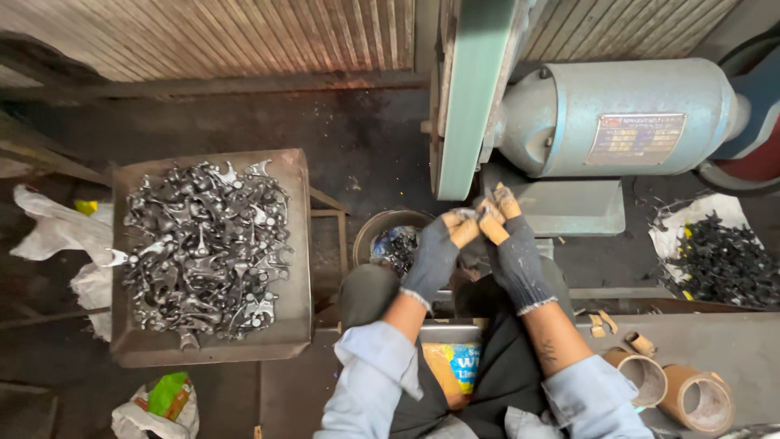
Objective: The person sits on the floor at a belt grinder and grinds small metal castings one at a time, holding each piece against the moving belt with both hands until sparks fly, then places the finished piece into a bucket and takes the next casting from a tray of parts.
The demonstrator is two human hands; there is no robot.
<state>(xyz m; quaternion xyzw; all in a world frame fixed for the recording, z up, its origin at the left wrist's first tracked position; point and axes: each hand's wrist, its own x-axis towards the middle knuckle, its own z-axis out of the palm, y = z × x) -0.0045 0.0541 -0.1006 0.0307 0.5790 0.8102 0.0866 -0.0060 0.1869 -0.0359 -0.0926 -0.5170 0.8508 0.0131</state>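
Observation:
Both my hands wear dark knit gloves with tan taped fingertips. My left hand and my right hand meet on a small shiny metal part, pinched between the fingertips. The part is held against the lower end of a green sanding belt, which runs up a grinder driven by a pale blue motor. Most of the part is hidden by my fingers.
A metal tray heaped with shiny metal castings stands at my left. A round bucket sits below the belt. Dark parts lie on white sheeting at right. Cardboard tubes lie on the bench at lower right.

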